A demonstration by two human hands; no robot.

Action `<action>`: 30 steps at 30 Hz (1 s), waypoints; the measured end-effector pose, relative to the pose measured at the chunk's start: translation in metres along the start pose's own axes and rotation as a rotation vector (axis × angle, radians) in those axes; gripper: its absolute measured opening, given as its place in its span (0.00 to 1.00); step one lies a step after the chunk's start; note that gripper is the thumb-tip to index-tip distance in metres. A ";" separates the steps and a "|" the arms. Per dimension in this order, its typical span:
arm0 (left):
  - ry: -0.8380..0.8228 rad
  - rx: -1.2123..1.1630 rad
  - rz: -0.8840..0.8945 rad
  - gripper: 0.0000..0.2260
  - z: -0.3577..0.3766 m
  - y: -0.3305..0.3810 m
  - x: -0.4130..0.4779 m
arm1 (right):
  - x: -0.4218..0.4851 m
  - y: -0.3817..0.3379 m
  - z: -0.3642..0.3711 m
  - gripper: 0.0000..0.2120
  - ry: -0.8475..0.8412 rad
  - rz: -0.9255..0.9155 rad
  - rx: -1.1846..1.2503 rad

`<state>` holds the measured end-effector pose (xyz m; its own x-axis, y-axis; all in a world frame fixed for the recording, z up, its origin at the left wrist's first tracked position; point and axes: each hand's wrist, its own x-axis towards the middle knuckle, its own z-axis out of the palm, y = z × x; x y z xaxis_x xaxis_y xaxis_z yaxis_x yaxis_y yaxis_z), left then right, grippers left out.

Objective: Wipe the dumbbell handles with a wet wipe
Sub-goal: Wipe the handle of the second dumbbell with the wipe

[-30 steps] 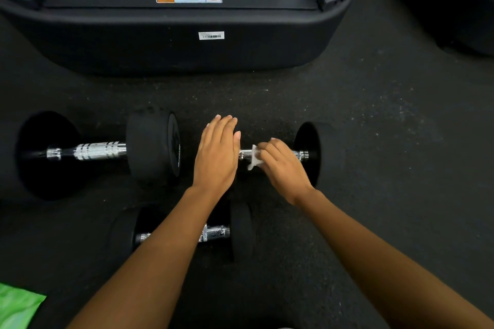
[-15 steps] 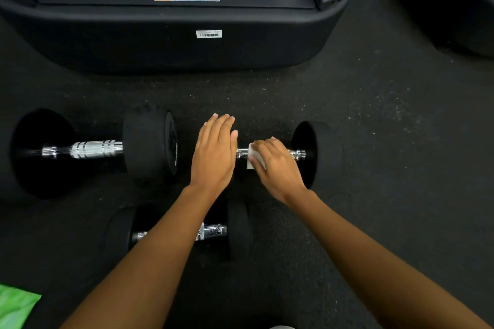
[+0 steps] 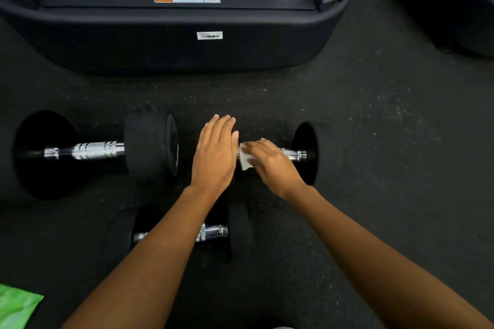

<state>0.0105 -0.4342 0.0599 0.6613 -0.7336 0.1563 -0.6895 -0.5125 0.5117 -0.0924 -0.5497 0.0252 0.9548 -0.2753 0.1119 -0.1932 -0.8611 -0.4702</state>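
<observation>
From the head view, we find the speckled black rubber floor (image 3: 374,141) hemmed in at the far edge by a black treadmill base (image 3: 160,43). Open room lies to the right of the hands and in front of the base. A crumpled green packet (image 3: 16,304) sits at the near left corner.

The black round-headed dumbbell (image 3: 312,152) being wiped lies across mid-frame, and only the right end of its knurled chrome handle (image 3: 294,153) is bare and shiny. Our left hand (image 3: 215,153) lies flat with straight fingers over its hidden left head. Our right hand (image 3: 270,163) curls over the handle, pressing a folded white wet wipe (image 3: 244,159) against it.

A larger black dumbbell (image 3: 151,149) lies just left, and a smaller one (image 3: 240,230) lies nearer, partly under the left forearm.
</observation>
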 end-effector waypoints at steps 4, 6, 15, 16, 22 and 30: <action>0.027 0.020 0.013 0.24 0.003 -0.003 0.000 | 0.001 0.003 -0.006 0.16 -0.033 0.112 0.036; 0.024 0.023 0.012 0.25 0.004 -0.003 0.001 | 0.014 -0.003 -0.002 0.13 -0.095 0.145 0.010; 0.021 -0.003 0.004 0.22 0.000 0.000 0.000 | 0.002 0.010 -0.006 0.15 -0.052 0.019 0.061; 0.026 0.000 0.007 0.22 0.001 -0.001 0.000 | 0.004 0.009 -0.005 0.15 -0.054 0.056 0.060; 0.031 0.004 0.003 0.25 0.002 -0.001 0.000 | 0.019 -0.010 0.007 0.10 -0.074 0.094 0.031; 0.015 0.007 -0.003 0.19 0.002 -0.001 0.000 | 0.007 -0.005 0.000 0.15 -0.001 -0.044 -0.090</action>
<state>0.0108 -0.4345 0.0581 0.6673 -0.7256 0.1677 -0.6899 -0.5175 0.5062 -0.0843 -0.5473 0.0279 0.9631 -0.2358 0.1294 -0.1706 -0.9074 -0.3841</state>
